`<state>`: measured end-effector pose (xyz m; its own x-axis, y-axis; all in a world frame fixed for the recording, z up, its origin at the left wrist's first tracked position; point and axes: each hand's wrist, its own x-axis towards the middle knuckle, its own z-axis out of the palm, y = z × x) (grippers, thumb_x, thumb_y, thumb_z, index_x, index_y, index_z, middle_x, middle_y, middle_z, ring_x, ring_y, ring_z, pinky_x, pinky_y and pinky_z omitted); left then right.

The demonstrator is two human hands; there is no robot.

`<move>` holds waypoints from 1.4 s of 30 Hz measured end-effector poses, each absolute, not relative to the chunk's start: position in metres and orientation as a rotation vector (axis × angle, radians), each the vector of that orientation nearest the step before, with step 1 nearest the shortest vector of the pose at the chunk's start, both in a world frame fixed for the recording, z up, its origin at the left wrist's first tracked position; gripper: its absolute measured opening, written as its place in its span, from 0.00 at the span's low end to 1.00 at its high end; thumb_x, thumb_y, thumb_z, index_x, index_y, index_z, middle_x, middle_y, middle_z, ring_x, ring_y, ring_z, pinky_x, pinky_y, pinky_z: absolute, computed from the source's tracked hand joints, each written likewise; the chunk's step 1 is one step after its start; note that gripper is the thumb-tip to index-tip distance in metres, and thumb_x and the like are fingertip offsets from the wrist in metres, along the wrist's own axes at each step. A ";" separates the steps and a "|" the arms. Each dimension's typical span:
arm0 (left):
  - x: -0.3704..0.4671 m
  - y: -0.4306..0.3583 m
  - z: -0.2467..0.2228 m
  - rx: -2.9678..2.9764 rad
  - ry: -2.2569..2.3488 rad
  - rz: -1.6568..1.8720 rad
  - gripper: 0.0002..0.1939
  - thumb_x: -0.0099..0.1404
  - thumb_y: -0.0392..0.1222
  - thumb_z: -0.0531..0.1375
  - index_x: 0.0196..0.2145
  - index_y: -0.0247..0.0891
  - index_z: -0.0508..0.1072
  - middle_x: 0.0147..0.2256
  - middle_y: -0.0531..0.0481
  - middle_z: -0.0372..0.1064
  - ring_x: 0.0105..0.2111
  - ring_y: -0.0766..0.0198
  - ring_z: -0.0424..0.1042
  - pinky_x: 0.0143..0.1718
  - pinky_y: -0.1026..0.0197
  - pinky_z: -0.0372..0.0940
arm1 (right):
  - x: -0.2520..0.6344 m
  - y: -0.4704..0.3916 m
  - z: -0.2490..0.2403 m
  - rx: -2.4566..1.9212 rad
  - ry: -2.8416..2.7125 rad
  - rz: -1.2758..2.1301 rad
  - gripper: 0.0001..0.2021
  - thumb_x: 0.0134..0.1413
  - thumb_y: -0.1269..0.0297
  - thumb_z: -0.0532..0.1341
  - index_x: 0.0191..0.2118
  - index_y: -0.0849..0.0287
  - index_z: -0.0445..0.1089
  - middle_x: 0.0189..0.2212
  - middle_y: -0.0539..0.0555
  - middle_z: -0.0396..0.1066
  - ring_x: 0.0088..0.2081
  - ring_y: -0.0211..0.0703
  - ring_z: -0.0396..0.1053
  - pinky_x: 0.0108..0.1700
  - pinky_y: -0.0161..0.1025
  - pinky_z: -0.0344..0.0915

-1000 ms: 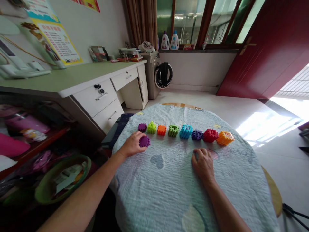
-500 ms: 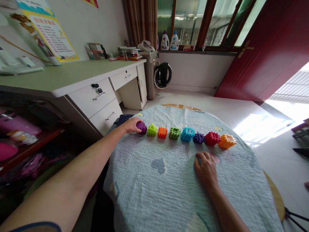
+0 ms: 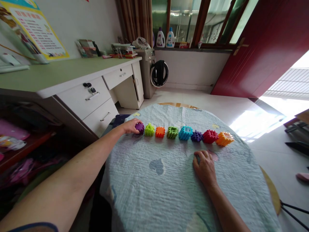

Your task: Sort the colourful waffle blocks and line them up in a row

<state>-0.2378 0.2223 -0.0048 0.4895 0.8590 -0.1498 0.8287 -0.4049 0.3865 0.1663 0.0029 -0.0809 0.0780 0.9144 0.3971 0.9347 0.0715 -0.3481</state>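
Observation:
At the left end of a row of coloured, notched toy blocks, my left hand (image 3: 131,126) is closed around a purple block (image 3: 140,128) that sits on the cloth. To its right stand a lime block (image 3: 149,130), an orange block (image 3: 160,132), a green block (image 3: 172,132), a light blue block (image 3: 185,133), a dark purple block (image 3: 197,136), a red block (image 3: 210,136) and a yellow-orange block (image 3: 224,139). My right hand (image 3: 205,166) rests on the cloth in front of the red block, holding nothing, its thumb apart from its loosely bent fingers.
A pale patterned cloth (image 3: 154,196) covers the round table. Beyond are a desk (image 3: 79,71) on the left, a washing machine (image 3: 147,71) with its door open, detergent bottles (image 3: 170,38) on the sill, and a red door (image 3: 263,45).
The whole view has shifted slightly to the right. My left hand stays on the purple block, my right hand stays on the cloth, and the row looks unchanged.

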 end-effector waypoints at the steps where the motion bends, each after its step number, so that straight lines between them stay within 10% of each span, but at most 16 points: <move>1: -0.237 0.222 -0.006 2.324 1.403 0.104 0.34 0.42 0.48 0.63 0.49 0.35 0.70 0.48 0.43 0.66 0.46 0.53 0.68 0.51 0.56 0.63 | 0.166 0.003 -0.081 -1.833 -1.823 -0.046 0.07 0.56 0.67 0.56 0.39 0.58 0.70 0.39 0.57 0.68 0.42 0.49 0.63 0.49 0.46 0.60; 20: -0.233 0.207 -0.017 2.275 1.491 0.150 0.30 0.41 0.43 0.60 0.46 0.37 0.68 0.40 0.49 0.71 0.40 0.56 0.71 0.41 0.61 0.64 | 0.164 0.003 -0.077 -1.849 -1.810 -0.027 0.08 0.56 0.67 0.55 0.39 0.58 0.70 0.39 0.57 0.68 0.42 0.49 0.63 0.48 0.45 0.60; 30: -0.241 0.197 -0.019 2.262 1.526 0.383 0.49 0.41 0.45 0.66 0.61 0.33 0.55 0.57 0.35 0.59 0.57 0.46 0.62 0.59 0.50 0.58 | 0.166 0.003 -0.081 -1.839 -1.812 -0.029 0.08 0.56 0.67 0.55 0.39 0.58 0.70 0.38 0.57 0.68 0.42 0.49 0.63 0.48 0.45 0.59; 37: -0.236 0.110 -0.036 2.150 1.861 0.810 0.53 0.51 0.49 0.65 0.66 0.38 0.40 0.62 0.34 0.50 0.64 0.43 0.51 0.63 0.41 0.51 | 0.167 0.003 -0.082 -1.818 -1.796 -0.021 0.08 0.55 0.68 0.55 0.38 0.57 0.70 0.38 0.57 0.68 0.41 0.49 0.62 0.47 0.45 0.59; 42: -0.194 0.020 -0.076 2.261 1.816 0.753 0.45 0.55 0.50 0.63 0.65 0.41 0.47 0.61 0.36 0.55 0.62 0.45 0.56 0.61 0.41 0.55 | 0.165 0.002 -0.080 -1.814 -1.776 -0.012 0.08 0.55 0.69 0.54 0.37 0.57 0.70 0.37 0.57 0.68 0.41 0.49 0.63 0.46 0.44 0.60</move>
<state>-0.1943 0.0202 -0.0763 0.1433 0.9464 0.2895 0.8734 -0.2585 0.4127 0.1653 0.0019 -0.0797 0.1077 0.9090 0.4026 0.9143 0.0685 -0.3992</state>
